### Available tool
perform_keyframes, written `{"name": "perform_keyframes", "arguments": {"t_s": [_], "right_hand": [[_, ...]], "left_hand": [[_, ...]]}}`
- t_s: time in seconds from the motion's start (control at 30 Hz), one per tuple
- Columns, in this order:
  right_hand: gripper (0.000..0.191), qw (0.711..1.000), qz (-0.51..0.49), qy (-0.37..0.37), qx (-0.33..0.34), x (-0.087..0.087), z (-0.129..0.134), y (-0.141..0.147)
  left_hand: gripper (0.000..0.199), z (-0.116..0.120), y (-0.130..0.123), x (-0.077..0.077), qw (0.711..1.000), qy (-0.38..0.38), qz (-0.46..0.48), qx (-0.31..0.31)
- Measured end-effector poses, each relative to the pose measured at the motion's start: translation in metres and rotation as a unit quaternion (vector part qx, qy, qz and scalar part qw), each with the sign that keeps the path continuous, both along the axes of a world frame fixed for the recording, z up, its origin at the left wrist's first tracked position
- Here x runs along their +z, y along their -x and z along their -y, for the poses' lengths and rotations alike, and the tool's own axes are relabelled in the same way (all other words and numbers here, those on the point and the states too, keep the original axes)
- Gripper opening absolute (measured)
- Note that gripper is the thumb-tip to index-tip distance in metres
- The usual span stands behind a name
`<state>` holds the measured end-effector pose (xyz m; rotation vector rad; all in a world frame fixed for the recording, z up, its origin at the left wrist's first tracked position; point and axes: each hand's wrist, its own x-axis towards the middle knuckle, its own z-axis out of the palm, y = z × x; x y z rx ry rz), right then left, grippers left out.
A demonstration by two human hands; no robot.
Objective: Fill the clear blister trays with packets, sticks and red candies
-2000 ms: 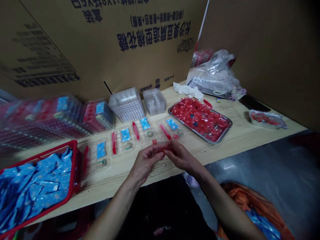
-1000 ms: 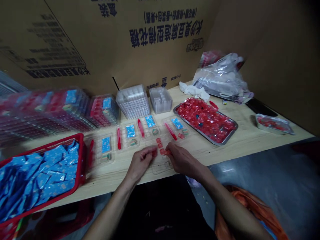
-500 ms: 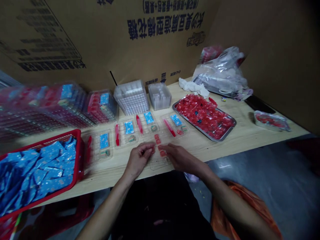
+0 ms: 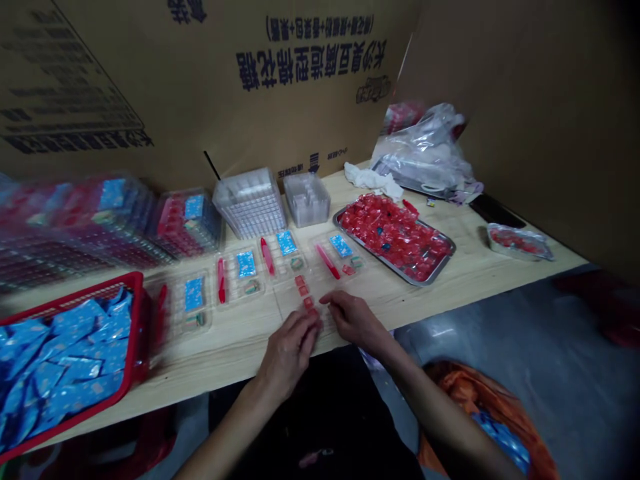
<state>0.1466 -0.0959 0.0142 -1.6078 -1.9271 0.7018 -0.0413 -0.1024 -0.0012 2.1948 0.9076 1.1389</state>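
Observation:
A clear plastic tray (image 4: 285, 305) lies near the table's front edge, with several small red pieces (image 4: 303, 288) in a line along it. At the near end of that line, my left hand (image 4: 293, 343) has its fingers pressed together over a red piece; what the fingertips hold is too small to make out. Just right of the line is my right hand (image 4: 350, 317), its index finger and thumb apart with nothing visible between them. Behind stand filled trays, each with a blue packet (image 4: 246, 264) and a red or pink stick (image 4: 221, 280).
A red basket (image 4: 137, 327) of blue packets sits at the left. Stacked filled trays (image 4: 187, 223) and clear empty trays (image 4: 253, 203) line the back. On the right are a metal tray (image 4: 440, 270) of red pieces, plastic bags (image 4: 425, 150) and a foil dish (image 4: 520, 243).
My left hand has moved nearer to me, down to the near end of the line of red pieces. My right hand has drawn back from the pieces, and the view has shifted.

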Motion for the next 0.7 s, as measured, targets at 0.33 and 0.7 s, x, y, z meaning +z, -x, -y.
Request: {"name": "perform_keyframes", "arguments": {"t_s": [0.33,0.7], "right_hand": [[0.027,0.997,0.064,-0.017,-0.035,-0.003,0.007,0.015],[0.025,1.000,0.013,-0.003,-0.018,-0.002,0.003,0.003]], "left_hand": [[0.026,-0.002,0.002,-0.012,0.991,-0.110,-0.078,-0.014],[0.026,0.006,0.010,-0.006,0.998,-0.041,-0.038,-0.013]]}}
